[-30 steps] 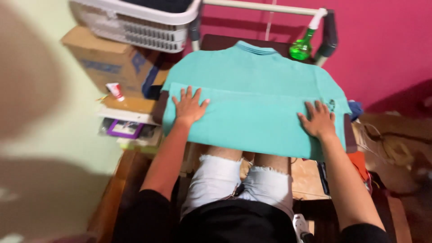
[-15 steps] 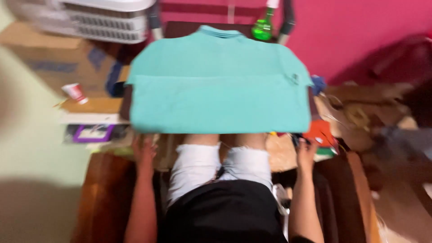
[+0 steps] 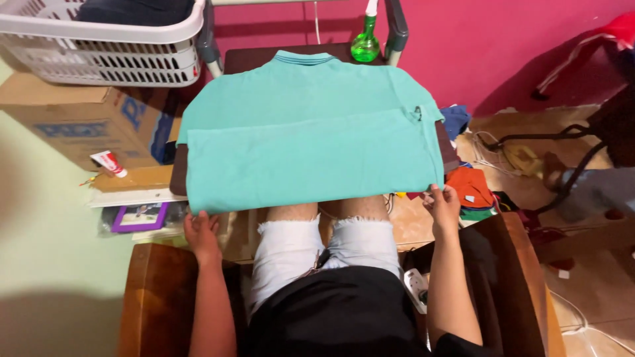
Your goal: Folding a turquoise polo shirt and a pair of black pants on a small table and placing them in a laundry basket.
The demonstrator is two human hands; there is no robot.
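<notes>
Left hand (image 3: 201,231) is down at the bottom-left corner of the teal polo shirt (image 3: 307,142), fingers curled up against the hem, though I honestly can't tell if it's pinching the cloth or just touching the edge. That shirt is spread flat across a dark board (image 3: 251,58) over the person's lap, collar pointing away from them, lower part folded up so there's a doubled band across the front.

Off to the left side there's a white laundry basket (image 3: 99,46) sitting on a cardboard box (image 3: 79,122), with a small red and white tube (image 3: 109,163) and a purple picture frame (image 3: 139,217) lower down. Middle of the scene is just bare knees and frayed white shorts (image 3: 324,254) under the shirt's edge. A green spray bottle (image 3: 365,41) stands behind the collar by the pink wall (image 3: 496,39).

Right hand (image 3: 443,205) is at the bottom-right corner of the shirt, fingertips up on the hem, grip equally hard to make out. Just past it sits a heap of orange and green cloth (image 3: 471,192) on the floor.
</notes>
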